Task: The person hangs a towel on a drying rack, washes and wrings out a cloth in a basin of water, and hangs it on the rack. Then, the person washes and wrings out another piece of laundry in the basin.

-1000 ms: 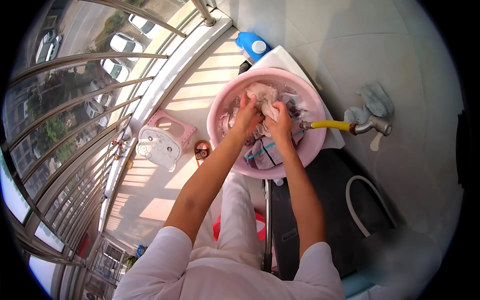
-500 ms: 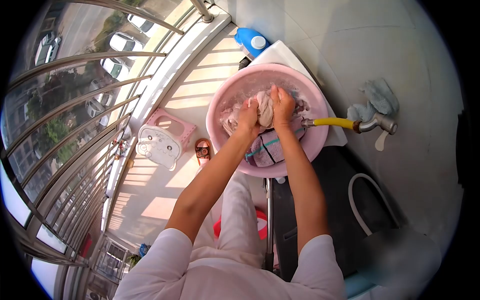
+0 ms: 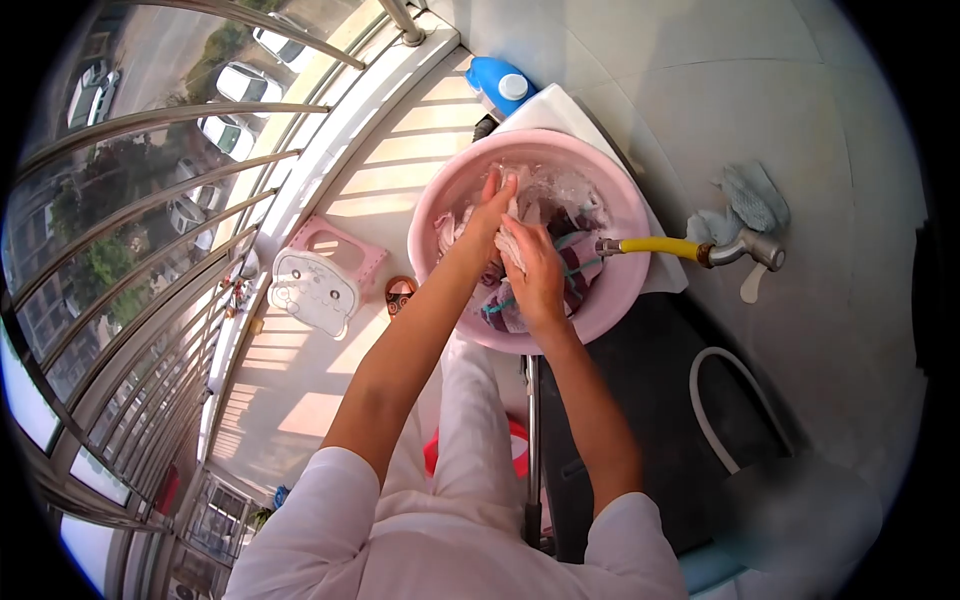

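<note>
Over a pink basin [image 3: 628,290] of sudsy water, both my hands work a wet pale-pink cloth [image 3: 509,243]. My left hand [image 3: 486,222] is closed on it from the left, with fingertips pointing toward the far rim. Just below and to the right, my right hand [image 3: 537,268] grips the same cloth, its fingers wrapped on the near side. Under the hands lies a purple striped cloth [image 3: 582,262] with teal and dark bands, partly in the water. More pale fabric sits at the basin's left inside, half hidden by my left wrist.
A yellow hose [image 3: 655,244] runs from the wall tap [image 3: 752,250] to the basin's right rim. A grey cloth [image 3: 752,195] hangs at the tap. A blue bottle [image 3: 498,82] stands behind. At left are a pink stool [image 3: 318,290] and metal railings [image 3: 170,115]; a black surface [image 3: 640,420] is at right.
My hands have come nearer and shifted left, the right one dropping below the left. The pale cloth is now bunched smaller between them, and more of the striped cloth's right side shows.
</note>
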A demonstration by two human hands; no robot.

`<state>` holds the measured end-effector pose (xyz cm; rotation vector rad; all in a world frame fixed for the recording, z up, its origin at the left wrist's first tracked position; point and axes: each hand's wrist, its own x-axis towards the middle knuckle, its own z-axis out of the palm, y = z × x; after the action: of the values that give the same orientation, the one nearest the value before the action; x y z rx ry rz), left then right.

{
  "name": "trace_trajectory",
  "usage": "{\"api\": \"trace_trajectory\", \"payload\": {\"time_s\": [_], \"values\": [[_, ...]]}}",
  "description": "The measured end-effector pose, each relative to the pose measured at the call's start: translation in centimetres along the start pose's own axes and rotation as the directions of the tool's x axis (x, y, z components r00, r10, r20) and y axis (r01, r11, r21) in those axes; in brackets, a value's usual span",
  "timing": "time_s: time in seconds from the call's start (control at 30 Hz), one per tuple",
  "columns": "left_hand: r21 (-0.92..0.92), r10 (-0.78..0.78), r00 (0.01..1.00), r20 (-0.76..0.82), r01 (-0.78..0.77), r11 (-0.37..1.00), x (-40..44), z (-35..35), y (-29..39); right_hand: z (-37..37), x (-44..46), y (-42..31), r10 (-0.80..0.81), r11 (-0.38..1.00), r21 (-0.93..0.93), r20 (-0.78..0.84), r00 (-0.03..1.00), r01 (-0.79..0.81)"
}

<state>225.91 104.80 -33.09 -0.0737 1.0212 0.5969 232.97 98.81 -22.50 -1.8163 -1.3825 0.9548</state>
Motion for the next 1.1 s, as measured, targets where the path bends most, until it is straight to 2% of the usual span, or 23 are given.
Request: {"api": "trace_trajectory", "payload": {"time_s": [0.03, 0.17, 0.27, 0.3, 0.33, 0.4, 0.43, 0.5, 0.53, 0.6, 0.63, 0.67, 0.7, 0.73, 0.77, 0.8, 0.83, 0.87, 0.9, 0.93, 1.0, 1.03, 1.1], "values": [[0.002, -0.003, 1.000, -0.005, 0.003, 1.000, 0.6, 0.0, 0.2, -0.3, -1.0, -1.8, -0.015, 0.999, 0.029, -0.029, 0.999, 0.016], [0.066, -0.109, 0.966, 0.235, 0.096, 0.993, 1.4, -1.9, 0.0, 0.1, -1.4, -2.7, 0.064, 0.994, 0.091, -0.011, 0.998, -0.062], [0.081, 0.026, 0.997, -0.066, -0.021, 0.996, -2.4, 1.1, 0.2, 2.0, 1.3, 0.8, 0.166, 0.986, 0.050, -0.216, 0.962, -0.158], [-0.246, -0.009, 0.996, 0.093, 0.032, 0.969, -1.3, -0.8, -1.2, 2.4, 2.7, 2.5, 0.160, 0.987, 0.047, -0.287, 0.945, -0.153], [-0.160, 0.006, 1.000, -0.013, -0.008, 0.987, -1.5, -0.3, -1.5, 2.5, 4.0, 4.2, 0.153, 0.988, 0.044, -0.357, 0.922, -0.147], [0.029, 0.066, 0.974, -0.217, -0.061, 0.998, -2.2, 1.5, -1.6, 1.9, 5.8, 7.2, 0.237, 0.970, 0.011, -0.273, 0.932, -0.243], [0.011, 0.044, 0.967, -0.251, -0.043, 0.999, -2.3, 1.4, -1.3, 1.9, 6.4, 8.5, 0.224, 0.968, -0.038, -0.299, 0.927, -0.246], [0.012, 0.086, 0.991, -0.102, -0.085, 0.996, -3.0, 0.7, -0.5, 1.6, 6.4, 11.0, 0.195, 0.955, -0.145, -0.344, 0.918, -0.258], [0.018, 0.113, 0.993, -0.024, -0.113, 0.993, -3.4, 0.5, 0.5, 1.4, 5.9, 12.3, 0.244, 0.946, -0.098, -0.410, 0.879, -0.308], [0.127, 0.199, 0.978, -0.066, -0.190, 0.974, -5.3, 0.3, 1.8, 1.4, 4.9, 14.1, 0.334, 0.923, 0.011, -0.521, 0.785, -0.385], [0.204, 0.264, 0.956, -0.126, -0.235, 0.950, -6.3, 0.4, 1.6, 1.5, 3.9, 13.7, 0.192, 0.965, -0.105, -0.346, 0.918, -0.242], [0.281, 0.326, 0.928, -0.181, -0.269, 0.921, -7.2, 0.5, 1.2, 1.0, 3.3, 13.8, 0.121, 0.958, -0.229, -0.210, 0.970, -0.169], [0.299, 0.393, 0.911, -0.126, -0.343, 0.891, -7.5, -0.5, -0.1, 0.3, 2.9, 13.4, 0.063, 0.938, -0.338, -0.060, 0.996, -0.080], [0.265, 0.336, 0.927, -0.166, -0.286, 0.921, -7.8, -1.5, -1.7, -0.3, 3.0, 13.2, 0.013, 0.904, -0.426, 0.095, 0.995, 0.029], [0.228, 0.280, 0.939, -0.202, -0.233, 0.945, -8.1, -2.2, -3.5, -0.3, 2.9, 14.2, 0.102, 0.807, -0.580, -0.049, 0.994, -0.112], [0.191, 0.221, 0.947, -0.234, -0.178, 0.965, -8.1, -2.4, -4.7, 0.0, 2.7, 14.2, 0.197, 0.918, -0.313, -0.170, 0.966, -0.242], [0.064, 0.054, 0.961, -0.272, -0.038, 0.997, -7.7, -2.1, -5.3, 0.0, 2.1, 13.9, 0.318, 0.943, -0.011, -0.253, 0.914, -0.331], [-0.071, -0.121, 0.951, -0.286, 0.105, 0.992, -7.5, -1.7, -6.2, -0.2, 1.0, 13.5, 0.453, 0.881, 0.293, -0.291, 0.843, -0.372], [-0.208, -0.297, 0.915, -0.274, 0.245, 0.947, -7.4, -1.2, -6.7, -0.8, -0.2, 10.2, 0.643, 0.671, 0.600, -0.179, 0.745, -0.435], [-0.309, -0.253, 0.960, -0.122, 0.205, 0.929, -7.7, -0.6, -6.5, -1.3, -1.8, 5.9, 0.769, 0.366, 0.822, -0.003, 0.640, -0.437], [-0.508, -0.092, 0.983, 0.159, 0.161, 0.846, -8.3, 0.9, -4.9, -1.1, -5.6, 2.7, 0.738, 0.334, 0.886, -0.033, 0.674, -0.322], [-0.506, -0.158, 0.981, 0.110, 0.192, 0.841, -8.5, 0.9, -4.4, -1.7, -7.0, 1.6, 0.755, 0.332, 0.874, -0.020, 0.656, -0.356], [-0.172, 0.079, 0.994, -0.069, -0.090, 0.981, -11.7, 3.0, -3.5, -2.2, -8.8, -0.3, 0.783, 0.320, 0.852, 0.009, 0.622, -0.414]]}}
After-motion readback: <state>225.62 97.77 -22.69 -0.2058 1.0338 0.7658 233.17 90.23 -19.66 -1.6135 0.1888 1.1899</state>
